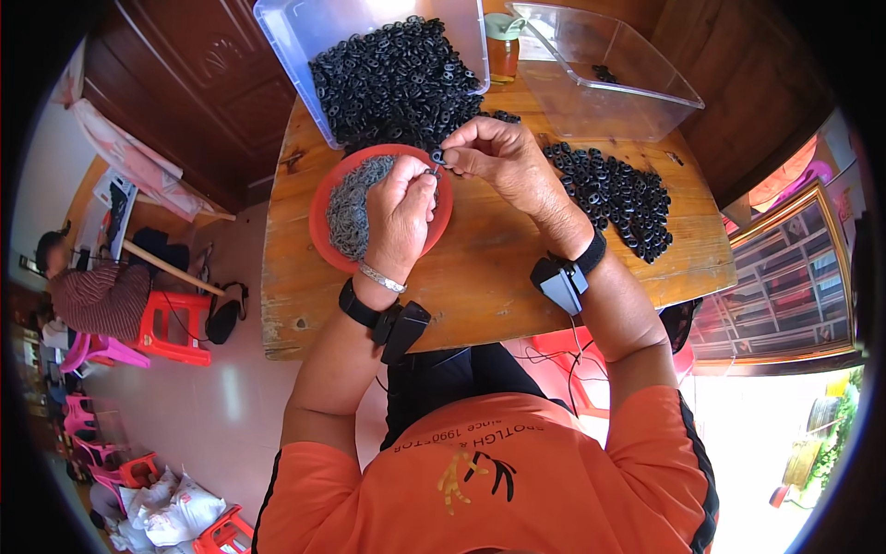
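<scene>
My left hand (400,214) hovers over a red bowl (325,198) filled with small grey metal pieces (347,205); its fingertips pinch one thin metal piece. My right hand (498,157) holds a small black rubber ring (438,156) at its fingertips, right against the left hand's metal piece. The two hands meet above the bowl's far rim. Both wrists wear black bands with a small device.
A tilted clear bin (305,28) spills many black rings (397,78) onto the wooden table (480,277). Another clear bin (600,74) stands at the back right, with a pile of black rings (614,194) before it. A person sits far left by red stools.
</scene>
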### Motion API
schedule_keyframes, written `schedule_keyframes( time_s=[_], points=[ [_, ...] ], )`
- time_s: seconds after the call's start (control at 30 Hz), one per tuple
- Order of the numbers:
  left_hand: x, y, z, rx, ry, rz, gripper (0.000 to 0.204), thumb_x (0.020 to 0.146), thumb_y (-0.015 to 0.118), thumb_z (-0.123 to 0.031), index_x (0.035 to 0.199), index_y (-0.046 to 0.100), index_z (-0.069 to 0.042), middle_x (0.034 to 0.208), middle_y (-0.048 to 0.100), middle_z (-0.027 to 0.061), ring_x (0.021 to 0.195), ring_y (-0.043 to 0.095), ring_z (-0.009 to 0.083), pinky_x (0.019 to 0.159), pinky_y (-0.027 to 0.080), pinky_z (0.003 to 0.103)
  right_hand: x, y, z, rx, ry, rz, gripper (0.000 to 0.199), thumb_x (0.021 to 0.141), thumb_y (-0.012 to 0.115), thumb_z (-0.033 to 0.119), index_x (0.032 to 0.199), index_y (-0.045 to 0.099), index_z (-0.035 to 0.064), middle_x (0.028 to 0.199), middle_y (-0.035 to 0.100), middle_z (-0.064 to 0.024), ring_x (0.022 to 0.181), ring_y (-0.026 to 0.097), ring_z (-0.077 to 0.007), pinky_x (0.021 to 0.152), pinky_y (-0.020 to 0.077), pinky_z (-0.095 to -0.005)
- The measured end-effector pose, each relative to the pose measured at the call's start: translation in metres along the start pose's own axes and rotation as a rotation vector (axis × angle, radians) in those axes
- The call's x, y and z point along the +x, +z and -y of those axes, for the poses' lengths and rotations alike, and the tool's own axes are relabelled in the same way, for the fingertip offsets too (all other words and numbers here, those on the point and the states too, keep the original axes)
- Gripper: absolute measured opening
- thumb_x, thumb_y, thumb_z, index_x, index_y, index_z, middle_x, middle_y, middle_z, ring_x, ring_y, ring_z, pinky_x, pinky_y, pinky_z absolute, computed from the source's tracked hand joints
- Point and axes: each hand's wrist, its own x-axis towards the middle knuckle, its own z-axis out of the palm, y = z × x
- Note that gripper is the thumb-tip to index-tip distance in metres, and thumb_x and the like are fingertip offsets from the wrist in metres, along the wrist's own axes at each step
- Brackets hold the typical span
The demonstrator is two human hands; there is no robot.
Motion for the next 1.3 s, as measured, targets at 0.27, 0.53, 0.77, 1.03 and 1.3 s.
schedule_keyframes(
  time_s=[0.27,0.53,0.77,1.03,1.3],
  points=[
    [0.000,-0.001,0.003,-0.011,-0.007,-0.006,0.011,0.088,0.051,-0.011,0.081,0.053,-0.002,0.060,0.051,-0.0008,0.051,0.045,0.0050,0.046,0.039,0.022,-0.004,0.006,0.007,-0.197,-0.045,-0.001,0.010,0.085,0.065,0.005,0.094,0.063,0.0019,0.083,0.064,0.0007,0.078,0.056,-0.0039,0.073,0.0482,-0.0214],
    [0.000,-0.001,0.005,-0.128,-0.060,-0.031,0.011,0.088,0.051,-0.011,0.082,0.052,-0.002,0.061,0.050,-0.0011,0.050,0.042,0.0047,0.046,0.037,0.020,-0.004,0.010,0.003,-0.148,-0.079,0.046,0.013,0.079,0.068,0.002,0.091,0.063,0.0015,0.077,0.063,-0.0017,0.073,0.057,-0.0054,0.067,0.0491,-0.0226],
    [0.000,-0.003,0.000,-0.196,-0.157,-0.007,0.011,0.088,0.049,-0.010,0.081,0.053,-0.002,0.061,0.049,-0.0013,0.050,0.043,0.0042,0.045,0.035,0.019,-0.006,0.016,0.005,-0.274,-0.104,0.052,0.022,0.076,0.070,0.000,0.095,0.059,0.0039,0.077,0.059,0.0020,0.074,0.055,-0.0045,0.066,0.0477,-0.0211],
    [0.003,-0.005,-0.006,-0.029,-0.095,0.084,0.013,0.089,0.050,-0.012,0.079,0.051,-0.004,0.060,0.048,-0.0025,0.049,0.041,0.0041,0.045,0.034,0.020,-0.005,0.007,0.005,-0.161,-0.053,0.088,0.021,0.077,0.069,-0.001,0.095,0.061,0.0042,0.078,0.059,0.0023,0.074,0.054,-0.0047,0.067,0.0469,-0.0208],
    [0.004,-0.008,-0.010,-0.063,-0.043,0.183,0.018,0.092,0.047,-0.018,0.080,0.049,-0.005,0.059,0.044,-0.0038,0.049,0.037,0.0030,0.045,0.030,0.019,-0.007,0.006,0.009,-0.143,-0.074,0.140,0.024,0.077,0.070,0.000,0.099,0.061,0.0050,0.080,0.059,0.0020,0.075,0.054,-0.0061,0.071,0.0472,-0.0221]
  ],
)
